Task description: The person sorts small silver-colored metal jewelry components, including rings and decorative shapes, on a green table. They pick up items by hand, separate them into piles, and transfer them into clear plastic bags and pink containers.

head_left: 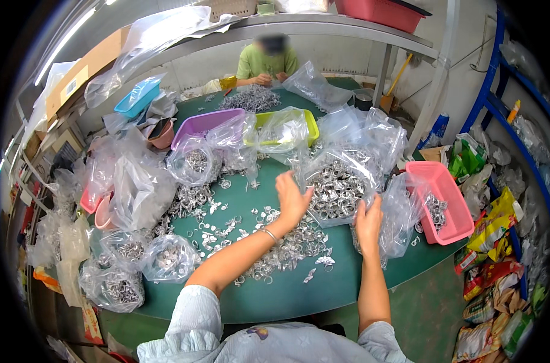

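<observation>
A clear plastic bag (338,189) full of small silver-coloured metal pieces, many ring-shaped, stands on the green table in front of me. My left hand (292,198) is at the bag's left side, fingers apart and thumb toward the plastic; whether it touches the bag is hard to see. On the right side, my right hand (368,225) has thumb and fingers closed on the edge of the plastic. Below and between my arms lies a loose spread of similar silver pieces (293,248). A larger heap (187,202) lies to the left.
Smaller filled bags (170,257) crowd the table's left side. A purple basin (199,125) and a lime-green basin (311,128) stand behind. At right, a pink basin (453,224) holds some pieces. Across the table a person (266,63) works beside another heap (250,98). Blue shelving (490,97) flanks the right.
</observation>
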The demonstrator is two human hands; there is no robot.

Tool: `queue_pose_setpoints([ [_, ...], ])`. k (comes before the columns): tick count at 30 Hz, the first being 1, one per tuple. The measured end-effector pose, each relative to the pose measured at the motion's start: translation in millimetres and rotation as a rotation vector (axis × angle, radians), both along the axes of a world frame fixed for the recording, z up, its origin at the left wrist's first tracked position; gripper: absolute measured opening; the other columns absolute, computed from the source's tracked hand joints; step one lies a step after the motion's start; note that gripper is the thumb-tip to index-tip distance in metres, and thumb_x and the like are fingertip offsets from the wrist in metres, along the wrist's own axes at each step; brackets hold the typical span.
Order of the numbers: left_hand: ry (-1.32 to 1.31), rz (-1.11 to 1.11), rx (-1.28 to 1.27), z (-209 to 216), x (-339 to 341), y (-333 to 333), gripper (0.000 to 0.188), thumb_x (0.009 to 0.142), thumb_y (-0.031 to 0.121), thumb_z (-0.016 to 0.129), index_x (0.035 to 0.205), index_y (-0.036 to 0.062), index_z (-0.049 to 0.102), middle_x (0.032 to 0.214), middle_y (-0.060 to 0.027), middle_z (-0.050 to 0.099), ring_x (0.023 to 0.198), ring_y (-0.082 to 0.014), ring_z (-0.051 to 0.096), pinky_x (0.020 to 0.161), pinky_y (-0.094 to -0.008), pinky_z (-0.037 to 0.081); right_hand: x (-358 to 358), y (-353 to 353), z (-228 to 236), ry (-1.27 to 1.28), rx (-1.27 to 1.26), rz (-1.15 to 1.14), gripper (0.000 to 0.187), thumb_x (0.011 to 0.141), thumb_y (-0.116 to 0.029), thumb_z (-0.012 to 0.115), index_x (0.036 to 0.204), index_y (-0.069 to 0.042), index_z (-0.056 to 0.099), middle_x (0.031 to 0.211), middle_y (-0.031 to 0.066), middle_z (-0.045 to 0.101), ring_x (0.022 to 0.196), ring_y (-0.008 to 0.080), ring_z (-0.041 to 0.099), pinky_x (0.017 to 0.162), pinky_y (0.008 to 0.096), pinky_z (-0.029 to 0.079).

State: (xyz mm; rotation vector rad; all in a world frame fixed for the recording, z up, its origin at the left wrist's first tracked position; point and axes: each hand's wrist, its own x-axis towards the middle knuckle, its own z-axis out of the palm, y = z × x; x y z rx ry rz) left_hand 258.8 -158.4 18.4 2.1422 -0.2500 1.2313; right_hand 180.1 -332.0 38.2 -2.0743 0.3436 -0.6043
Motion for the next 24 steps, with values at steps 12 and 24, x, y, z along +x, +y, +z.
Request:
queue_pose_setpoints([
  [12, 0.482, -0.41, -0.097, 89.0, 121.7, -21.3, 0.045, 0.087, 0.03, 0.047, 0.066, -0.0063, 0.062, 0.066, -0.0265, 0.058, 0.065, -0.0413, 0.059, 0.064, -0.0476, 0.047, 121.6, -88.7, 97.8, -0.389, 0.55, -0.065, 0.027, 0.089, -0.006, 0.034, 0.106, 0.006, 0.052, 0.056, 0.0076, 0.049, 0.035, 0.015, 0.045, 0.032, 0.0279, 0.037],
  [24, 0.268, -0.46, -0.278, 104.9, 135.6, -55.8, 0.041, 0.084, 0.027, 0.052, 0.06, -0.0057, 0.056, 0.061, -0.0261, 0.053, 0.061, -0.0439, 0.054, 0.053, -0.0468, 0.041, 129.1, -125.1, 85.8, -0.37, 0.628, -0.15, 0.034, 0.087, -0.005, 0.032, 0.117, 0.004, 0.045, 0.058, 0.0068, 0.048, 0.038, 0.0143, 0.043, 0.034, 0.026, 0.035],
])
